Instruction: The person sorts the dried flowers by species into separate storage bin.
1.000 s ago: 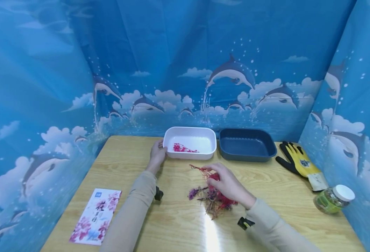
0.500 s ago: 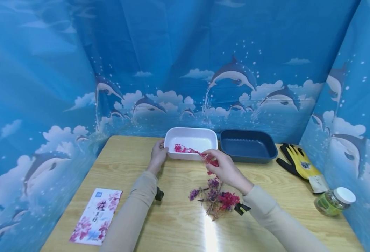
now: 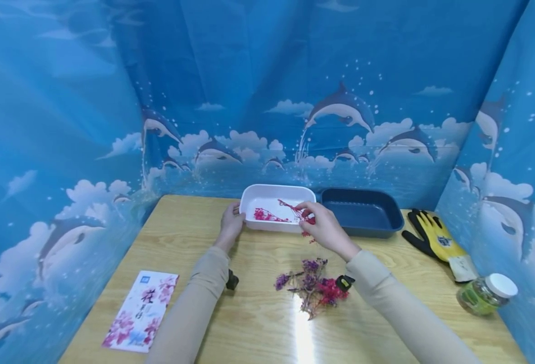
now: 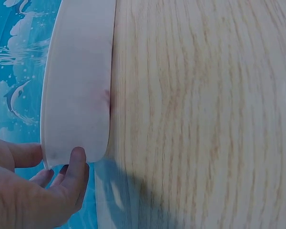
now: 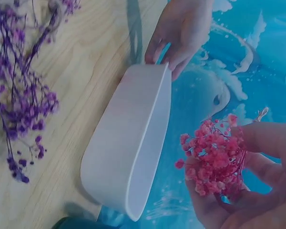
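Observation:
My left hand (image 3: 232, 222) holds the left end of a white rectangular tray (image 3: 276, 227), its fingers and thumb about the corner in the left wrist view. Inside the tray lies a sprig of red dried flowers (image 3: 265, 214). Over the tray's front right corner, my right hand (image 3: 325, 230) pinches another red dried flower sprig (image 5: 214, 160); the blossoms show clearly in the right wrist view, with the stems partly hidden by fingers. On the table in front rests a loose bunch of purple dried flowers (image 3: 310, 275) mixed with red ones (image 3: 331, 291).
A dark blue tray (image 3: 363, 230) stands right of the white one. Farther right are a yellow and black work glove (image 3: 440, 241) and a glass jar (image 3: 479, 298) with a white lid. A flower-printed packet (image 3: 141, 311) lies at the left. Dolphin-patterned curtains surround the table.
My right hand has lifted a red sprig from the bunch and carried it forward to the white tray, where its stems now point over the inside. The left hand stays at the tray.

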Demonstrator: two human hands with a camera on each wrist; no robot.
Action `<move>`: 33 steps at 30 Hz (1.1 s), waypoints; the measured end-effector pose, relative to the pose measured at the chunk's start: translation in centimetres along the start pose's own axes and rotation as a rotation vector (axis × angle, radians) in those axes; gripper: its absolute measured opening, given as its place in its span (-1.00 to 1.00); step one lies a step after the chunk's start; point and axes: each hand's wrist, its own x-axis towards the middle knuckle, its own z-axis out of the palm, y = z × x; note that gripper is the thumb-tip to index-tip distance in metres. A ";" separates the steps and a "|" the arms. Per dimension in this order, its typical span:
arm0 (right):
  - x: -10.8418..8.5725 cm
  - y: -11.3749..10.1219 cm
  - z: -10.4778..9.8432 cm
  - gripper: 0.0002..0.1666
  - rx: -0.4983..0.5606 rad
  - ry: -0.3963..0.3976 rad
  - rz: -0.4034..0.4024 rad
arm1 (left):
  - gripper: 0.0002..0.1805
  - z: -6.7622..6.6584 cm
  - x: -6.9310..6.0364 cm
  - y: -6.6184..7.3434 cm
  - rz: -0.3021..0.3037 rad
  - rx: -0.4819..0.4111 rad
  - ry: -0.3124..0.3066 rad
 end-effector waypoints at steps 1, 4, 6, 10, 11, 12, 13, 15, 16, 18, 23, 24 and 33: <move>0.3 0.2 -0.1 -0.53 -0.008 0.006 0.004 | -0.39 0.0 0.0 0.0 0.000 0.003 0.002; 1.0 0.5 -0.2 -0.53 -0.017 0.021 0.030 | -0.38 0.0 0.2 -0.2 0.005 0.005 0.007; 1.4 0.7 -0.3 -0.52 -0.018 0.027 0.047 | -0.38 0.1 0.3 -0.3 0.007 0.004 0.009; 2.3 1.0 -0.3 -0.50 -0.038 0.025 0.067 | -0.38 0.1 0.5 -0.5 0.011 -0.003 0.006; 2.5 1.0 -0.3 -0.50 -0.052 0.026 0.065 | -0.38 0.1 0.5 -0.6 0.011 -0.005 0.006; 2.8 1.1 -0.3 -0.50 -0.069 0.028 0.059 | -0.38 0.0 0.5 -0.5 0.012 -0.008 0.005; 3.0 1.2 -0.3 -0.50 -0.084 0.031 0.053 | -0.38 0.0 0.5 -0.5 0.013 -0.011 0.004; 3.4 1.2 -0.2 -0.51 -0.117 0.042 0.036 | -0.38 0.0 0.5 -0.5 0.014 -0.013 0.004; 3.6 1.3 -0.2 -0.51 -0.130 0.049 0.028 | -0.38 0.0 0.5 -0.5 0.014 -0.013 0.004; 3.9 1.3 -0.1 -0.51 -0.142 0.057 0.017 | -0.39 0.1 0.5 -0.5 0.015 -0.009 0.004; 4.7 1.5 0.0 -0.51 -0.146 0.055 0.023 | -0.40 0.1 0.6 -0.6 0.014 0.000 0.008; 4.9 1.5 0.0 -0.51 -0.154 0.057 0.025 | -0.40 0.1 0.6 -0.7 0.016 -0.001 0.009; 6.4 2.2 0.5 -0.52 -0.219 0.082 0.039 | -0.39 0.3 0.4 -0.6 0.032 -0.013 0.021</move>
